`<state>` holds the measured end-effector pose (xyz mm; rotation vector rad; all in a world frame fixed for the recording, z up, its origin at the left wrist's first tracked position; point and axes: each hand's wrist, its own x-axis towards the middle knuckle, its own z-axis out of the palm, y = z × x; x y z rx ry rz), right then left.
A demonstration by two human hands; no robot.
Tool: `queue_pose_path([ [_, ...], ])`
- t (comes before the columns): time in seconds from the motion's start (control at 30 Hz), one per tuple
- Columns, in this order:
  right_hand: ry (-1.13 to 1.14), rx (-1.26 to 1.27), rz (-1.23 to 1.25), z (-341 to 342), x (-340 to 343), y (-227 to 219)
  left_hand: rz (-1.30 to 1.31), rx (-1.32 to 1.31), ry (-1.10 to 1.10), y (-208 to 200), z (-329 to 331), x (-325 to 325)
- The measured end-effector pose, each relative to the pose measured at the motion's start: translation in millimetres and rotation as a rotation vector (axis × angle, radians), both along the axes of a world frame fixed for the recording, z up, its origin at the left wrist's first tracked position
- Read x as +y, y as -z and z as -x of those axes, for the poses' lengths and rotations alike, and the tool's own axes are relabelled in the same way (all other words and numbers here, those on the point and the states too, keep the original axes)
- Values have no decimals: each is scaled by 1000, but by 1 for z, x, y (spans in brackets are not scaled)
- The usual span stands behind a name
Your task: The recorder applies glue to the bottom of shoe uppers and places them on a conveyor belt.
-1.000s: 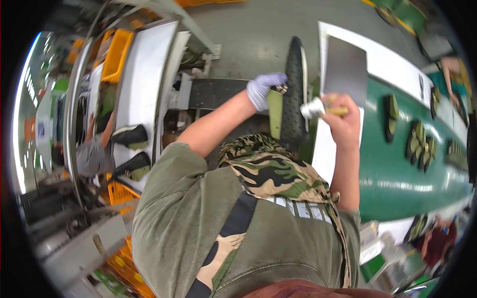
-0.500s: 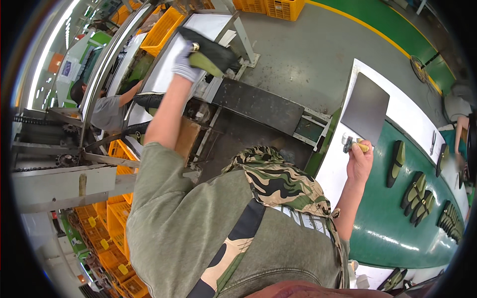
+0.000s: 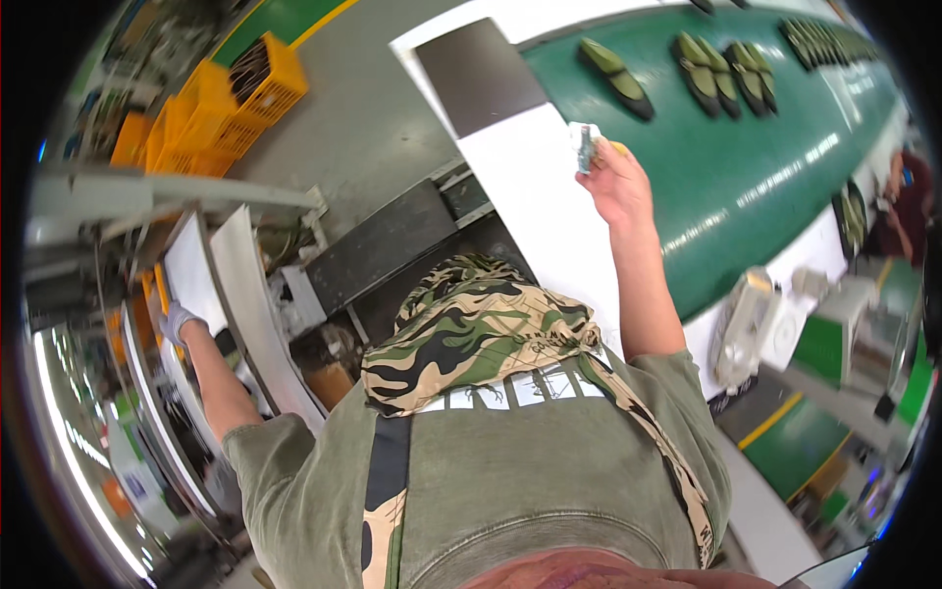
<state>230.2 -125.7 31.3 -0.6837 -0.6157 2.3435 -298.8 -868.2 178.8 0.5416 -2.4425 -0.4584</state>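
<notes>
- Head view, far left: left hand, in a pale fabric glove, beside a flat white panel; finger closure cannot be told.
- Upper centre-right: bare right hand, fingers clamped on a small white-and-grey item.
- Upper right: glossy green surface bearing pointed, dark-toed olive shoes.

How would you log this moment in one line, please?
gloved left hand near orange crate, grip unclear | bare right hand holding white-grey item | shoes on green surface
</notes>
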Motion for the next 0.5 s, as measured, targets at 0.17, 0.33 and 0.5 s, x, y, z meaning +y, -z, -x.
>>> queue_pose_path([
  [0.17,97,-75,35,-41,-6,2,-496,-53,938,121,26,336],
  [0.33,314,-197,9,-73,-12,14,-319,-747,1493,187,-102,638],
  [0.5,557,-322,58,-102,-17,8,496,-543,2041,218,-237,820],
])
